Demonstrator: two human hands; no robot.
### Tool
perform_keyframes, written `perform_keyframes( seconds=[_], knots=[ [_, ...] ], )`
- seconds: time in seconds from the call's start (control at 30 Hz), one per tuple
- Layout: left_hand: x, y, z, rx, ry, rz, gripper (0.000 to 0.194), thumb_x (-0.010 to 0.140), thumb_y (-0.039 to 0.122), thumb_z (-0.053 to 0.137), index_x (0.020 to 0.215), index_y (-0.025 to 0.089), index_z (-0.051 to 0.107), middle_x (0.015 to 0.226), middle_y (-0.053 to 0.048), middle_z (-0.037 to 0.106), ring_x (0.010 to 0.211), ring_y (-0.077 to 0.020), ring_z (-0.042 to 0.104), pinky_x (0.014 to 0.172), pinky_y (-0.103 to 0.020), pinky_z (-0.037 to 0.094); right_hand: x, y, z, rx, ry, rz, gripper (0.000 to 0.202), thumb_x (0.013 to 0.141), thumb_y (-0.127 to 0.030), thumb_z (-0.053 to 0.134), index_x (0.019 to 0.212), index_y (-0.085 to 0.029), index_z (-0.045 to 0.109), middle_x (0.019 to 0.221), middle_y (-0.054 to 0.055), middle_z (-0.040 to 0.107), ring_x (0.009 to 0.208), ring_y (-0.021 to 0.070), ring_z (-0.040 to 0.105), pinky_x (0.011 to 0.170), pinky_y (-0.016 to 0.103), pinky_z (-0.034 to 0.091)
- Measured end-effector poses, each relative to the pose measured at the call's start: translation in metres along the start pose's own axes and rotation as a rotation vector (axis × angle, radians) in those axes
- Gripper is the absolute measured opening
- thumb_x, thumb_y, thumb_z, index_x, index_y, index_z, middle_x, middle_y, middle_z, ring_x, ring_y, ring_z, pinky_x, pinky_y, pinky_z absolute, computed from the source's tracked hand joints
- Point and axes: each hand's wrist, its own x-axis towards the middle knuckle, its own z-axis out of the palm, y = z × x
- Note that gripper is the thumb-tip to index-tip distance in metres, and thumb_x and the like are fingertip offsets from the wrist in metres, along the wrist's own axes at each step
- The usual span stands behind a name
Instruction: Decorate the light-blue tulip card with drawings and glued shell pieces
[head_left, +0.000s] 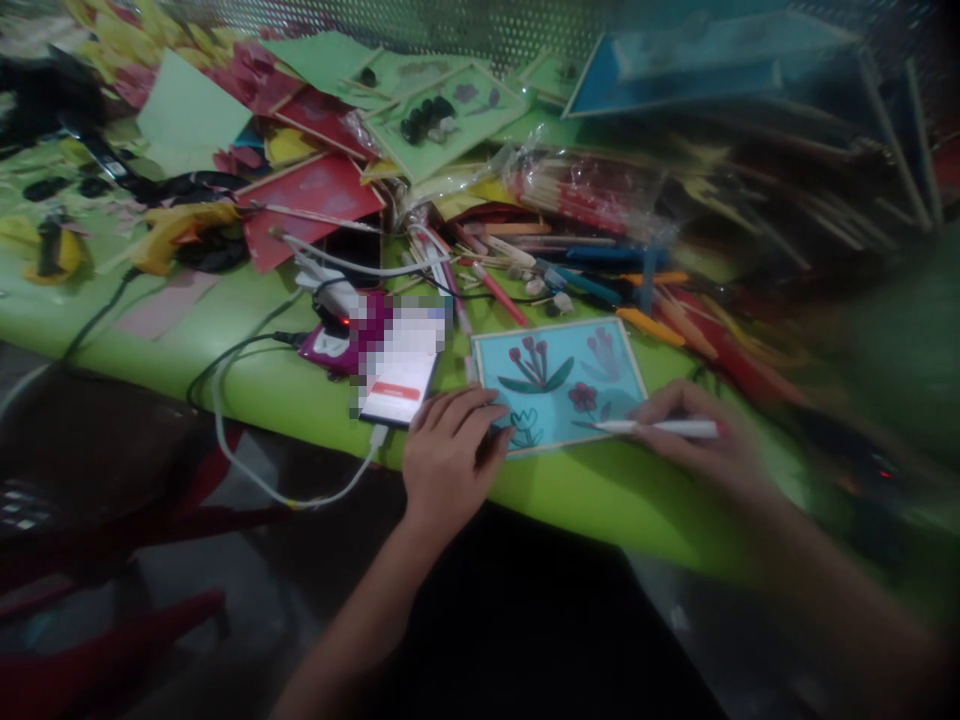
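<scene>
A light blue card [559, 385] with red flowers and green leaves drawn on it lies near the front edge of the green table [247, 385]. My left hand [450, 455] rests on the card's lower left corner, fingers curled down on it. My right hand [701, 440] holds a white pen [660, 428] with its tip on the card's lower right part, near a red flower. A phone [401, 365] with a lit screen lies just left of my left hand, with a white cable plugged into it.
Pens, pencils and craft sticks [577, 255] are heaped behind the card. Red and green framed cards [315, 195] and paper scraps cover the back of the table. A yellow glue gun [180, 230] lies at the left. Red chair parts [112, 640] stand below the table edge.
</scene>
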Motion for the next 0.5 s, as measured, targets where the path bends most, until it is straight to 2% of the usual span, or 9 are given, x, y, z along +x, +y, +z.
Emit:
perform_keyframes(
  seconds=[0.5],
  knots=[
    [0.0017, 0.0003, -0.0004, 0.002, 0.016, 0.018, 0.012, 0.092, 0.021, 0.071, 0.105, 0.023, 0.071, 0.115, -0.004, 0.079, 0.112, -0.025, 0.072, 0.098, -0.043, 0.054, -0.0011, 0.0079, -0.0035, 0.043, 0.011, -0.002, 0.028, 0.079, -0.047, 0.082, 0.079, -0.024, 0.066, 0.085, 0.005, 0.075, 0.071, 0.0198, 0.065, 0.059, 0.03, 0.046]
  ],
)
